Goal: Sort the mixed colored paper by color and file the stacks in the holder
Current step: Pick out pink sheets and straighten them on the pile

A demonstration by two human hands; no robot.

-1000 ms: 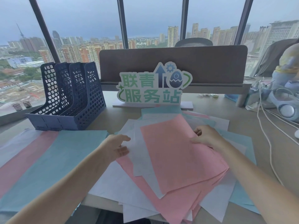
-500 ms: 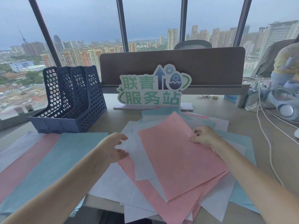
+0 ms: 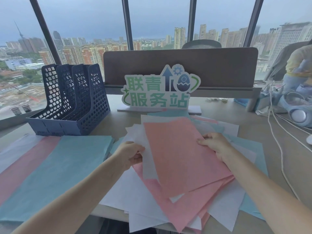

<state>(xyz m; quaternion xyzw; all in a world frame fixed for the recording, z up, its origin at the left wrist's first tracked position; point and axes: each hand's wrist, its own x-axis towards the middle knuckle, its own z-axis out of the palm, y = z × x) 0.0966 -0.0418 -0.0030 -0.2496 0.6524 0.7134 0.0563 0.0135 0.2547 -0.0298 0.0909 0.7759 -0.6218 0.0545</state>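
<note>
Desk (image 3: 263, 132): holder (image 3: 74, 105), sign (image 3: 160, 90), mixed paper (image 3: 185, 191), cables (image 3: 278, 141).

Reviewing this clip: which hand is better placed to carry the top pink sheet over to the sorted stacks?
Probably left. The left hand pinches the sheets at the edge nearest the pink stack. The right hand holds the top pink sheet at its far edge and would have to cross over.

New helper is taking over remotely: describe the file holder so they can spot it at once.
Start at the green-lettered sign standing mid-desk. Left of it, by the window, stands the file holder. It is the only dark blue plastic lattice rack, with upright slots, behind the sorted blue stack.
</note>
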